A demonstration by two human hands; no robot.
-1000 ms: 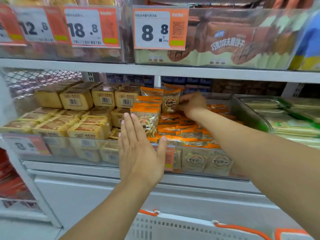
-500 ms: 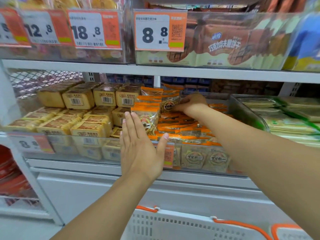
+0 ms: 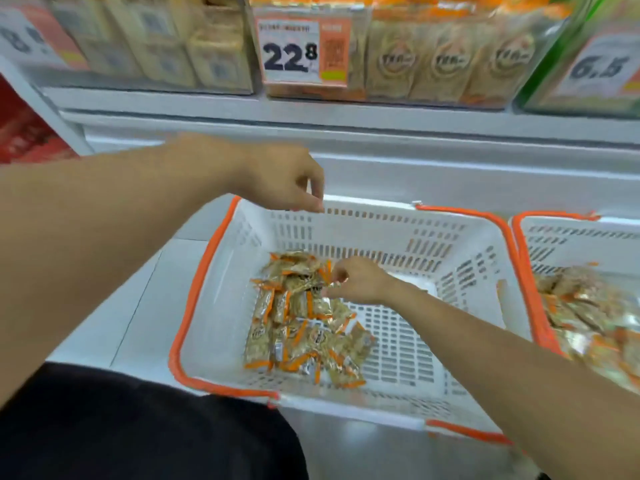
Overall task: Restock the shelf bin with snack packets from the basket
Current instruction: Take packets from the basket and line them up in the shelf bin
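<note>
The head view has dropped from the shelf to the basket (image 3: 221, 258), which now fills the middle of the frame; a second ago it only peeked in at the bottom edge. Nearest, at the lower left, is the person's dark clothing (image 3: 138, 427).

Just beyond, the right hand (image 3: 356, 280) is down inside the basket, fingers curled onto the upper edge of the heap of snack packets (image 3: 301, 323). It looks to be pinching one, though blur keeps me from being sure how firm the hold is. A second ago that hand was deep in the shelf bin, settling packets among the orange-topped rows.

The left hand (image 3: 284, 183) has come off the bin front, where it lay flat, and now hangs above the basket's far rim at centre frame, fingers loosely curled and carrying nothing.

To the right edge sits a second basket (image 3: 519, 244), holding more packets of the same kind.

Farthest, along the top of the frame, the shelf bin (image 3: 433, 64) shows its clear front with packets stacked behind, and a price tag (image 3: 301, 50) reading 22.8.

So I'd say the last placement is finished and a new pick has begun. A fair pile remains in the basket, so several more trips lie ahead.
</note>
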